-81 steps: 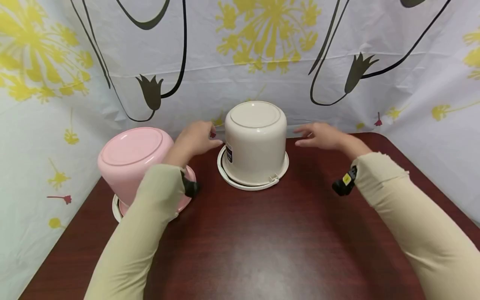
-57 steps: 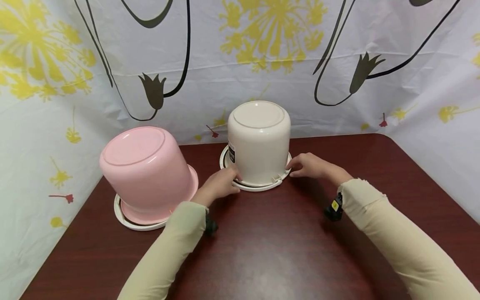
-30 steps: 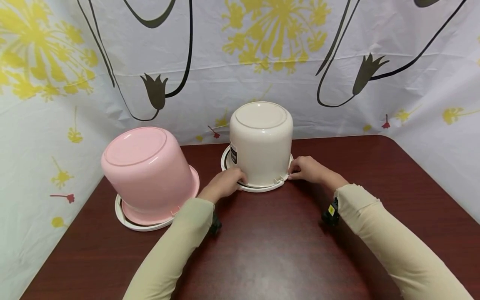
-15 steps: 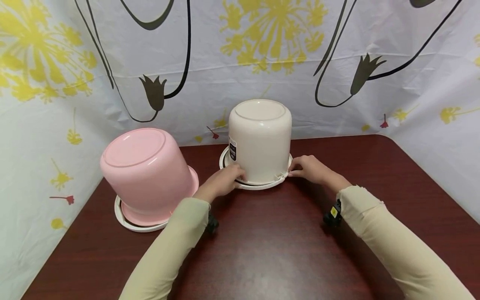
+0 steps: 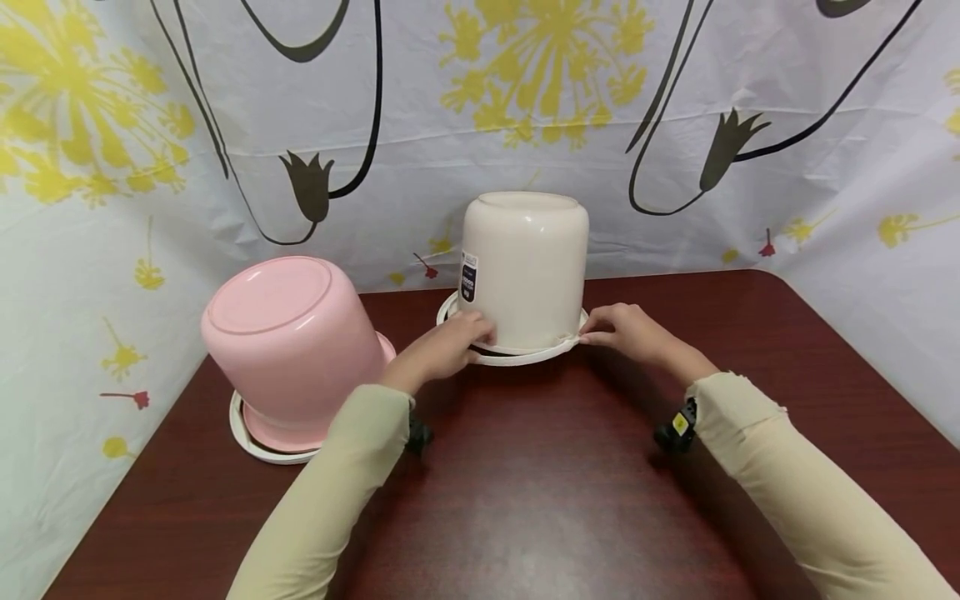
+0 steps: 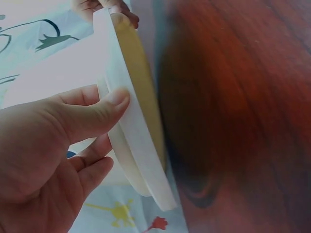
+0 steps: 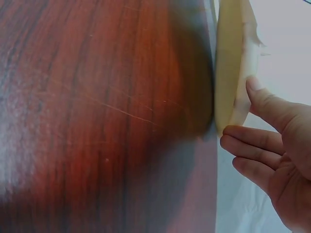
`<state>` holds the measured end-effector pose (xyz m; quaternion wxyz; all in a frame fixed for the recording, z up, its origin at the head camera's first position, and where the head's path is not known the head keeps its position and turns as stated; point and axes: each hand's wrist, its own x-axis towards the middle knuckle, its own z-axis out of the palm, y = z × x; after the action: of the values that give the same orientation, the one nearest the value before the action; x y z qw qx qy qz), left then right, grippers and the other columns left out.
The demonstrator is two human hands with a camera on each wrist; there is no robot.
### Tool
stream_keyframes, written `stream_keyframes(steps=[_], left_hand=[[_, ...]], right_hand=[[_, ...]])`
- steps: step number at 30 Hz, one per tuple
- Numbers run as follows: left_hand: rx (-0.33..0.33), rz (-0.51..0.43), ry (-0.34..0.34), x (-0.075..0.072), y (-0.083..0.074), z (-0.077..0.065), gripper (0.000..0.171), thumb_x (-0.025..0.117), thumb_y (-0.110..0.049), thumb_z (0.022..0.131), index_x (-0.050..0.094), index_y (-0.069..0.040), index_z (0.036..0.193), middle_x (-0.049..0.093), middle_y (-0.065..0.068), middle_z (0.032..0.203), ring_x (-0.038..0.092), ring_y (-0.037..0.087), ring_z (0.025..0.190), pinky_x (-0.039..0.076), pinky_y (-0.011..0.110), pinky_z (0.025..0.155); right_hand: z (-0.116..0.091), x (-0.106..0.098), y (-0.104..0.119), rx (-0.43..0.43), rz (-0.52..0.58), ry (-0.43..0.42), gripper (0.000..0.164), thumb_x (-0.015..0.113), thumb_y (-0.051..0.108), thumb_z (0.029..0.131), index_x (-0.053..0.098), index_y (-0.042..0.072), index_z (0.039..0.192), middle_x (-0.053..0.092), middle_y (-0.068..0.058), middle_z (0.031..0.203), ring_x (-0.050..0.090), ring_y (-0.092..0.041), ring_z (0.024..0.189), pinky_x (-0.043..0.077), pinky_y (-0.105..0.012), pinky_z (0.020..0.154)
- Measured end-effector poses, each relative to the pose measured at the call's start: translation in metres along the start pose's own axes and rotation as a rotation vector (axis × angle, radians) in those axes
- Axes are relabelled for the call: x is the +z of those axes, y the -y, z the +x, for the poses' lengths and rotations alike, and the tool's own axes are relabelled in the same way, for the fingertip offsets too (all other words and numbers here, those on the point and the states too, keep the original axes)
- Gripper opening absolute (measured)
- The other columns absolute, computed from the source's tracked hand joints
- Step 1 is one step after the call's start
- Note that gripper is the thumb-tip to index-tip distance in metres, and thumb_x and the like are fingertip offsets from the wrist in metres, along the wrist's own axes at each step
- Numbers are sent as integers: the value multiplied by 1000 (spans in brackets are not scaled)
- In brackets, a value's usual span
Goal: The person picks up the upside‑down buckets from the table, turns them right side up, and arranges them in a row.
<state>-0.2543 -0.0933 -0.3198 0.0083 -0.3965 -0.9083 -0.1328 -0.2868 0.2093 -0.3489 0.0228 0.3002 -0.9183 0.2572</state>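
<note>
Your left hand (image 5: 442,350) and right hand (image 5: 626,332) pinch the rim of the upturned cream plastic bucket (image 5: 525,267), raised off the dark wooden tabletop (image 5: 540,500); an upturned pink plastic bucket (image 5: 288,342) sits nearby.

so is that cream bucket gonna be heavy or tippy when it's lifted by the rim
The cream bucket is probably light: thin plastic, upside down, so nothing inside. It looks stiff, the rim keeping shape where the left hand and right hand pinch it. Being tall, it may tip.
</note>
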Motion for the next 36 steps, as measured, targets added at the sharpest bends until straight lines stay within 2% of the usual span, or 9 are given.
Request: stream_keyframes(steps=[9, 16, 19, 23, 26, 33, 36], left_hand=[[78, -43, -11, -22, -14, 4, 21, 69, -5, 79, 53, -6, 92, 51, 5, 91, 46, 22, 90, 36, 32, 85], [175, -155, -7, -36, -24, 7, 20, 65, -7, 84, 49, -4, 95, 47, 5, 88, 43, 19, 87, 36, 28, 80], [175, -247, 13, -43, -30, 8, 20, 63, -7, 86, 51, -2, 101, 47, 5, 88, 44, 18, 86, 38, 26, 77], [170, -339, 16, -52, -36, 8, 23, 63, -6, 86, 51, 1, 105, 50, 8, 93, 47, 19, 87, 40, 25, 78], [177, -352, -1, -55, -38, 9, 23, 63, -4, 86, 50, 1, 104, 50, 9, 95, 48, 20, 89, 41, 25, 80], [200, -347, -53, -64, -37, 11, 24, 65, -3, 84, 50, 1, 103, 50, 9, 95, 47, 20, 89, 39, 26, 81], [206, -374, -68, -71, -39, 12, 24, 65, -1, 84, 50, 2, 102, 49, 10, 94, 47, 21, 88, 39, 27, 80]], right_hand=[[-11, -21, 4, -6, 31, -28, 12, 65, 22, 86, 67, 13, 92, 67, 2, 88, 60, -15, 87, 47, -36, 72], [-19, -43, 9, -4, 42, -43, 14, 60, 23, 90, 64, 12, 97, 68, -4, 92, 63, -18, 88, 47, -38, 73], [-22, -54, 13, 2, 39, -53, 16, 59, 24, 90, 64, 11, 98, 68, -4, 92, 62, -19, 87, 47, -37, 71], [-24, -66, 18, 17, 14, -79, 14, 59, 23, 90, 65, 12, 98, 67, -1, 89, 60, -16, 82, 45, -31, 68], [-23, -73, 22, 24, -12, -99, 13, 60, 22, 89, 66, 14, 97, 67, 2, 87, 59, -15, 79, 43, -28, 66], [-20, -92, 34, 22, -67, -117, 15, 61, 25, 89, 68, 15, 97, 68, 2, 88, 61, -14, 84, 44, -31, 70], [-17, -102, 40, 9, -96, -143, 13, 61, 25, 89, 68, 17, 97, 68, 3, 87, 61, -12, 82, 43, -26, 68]])
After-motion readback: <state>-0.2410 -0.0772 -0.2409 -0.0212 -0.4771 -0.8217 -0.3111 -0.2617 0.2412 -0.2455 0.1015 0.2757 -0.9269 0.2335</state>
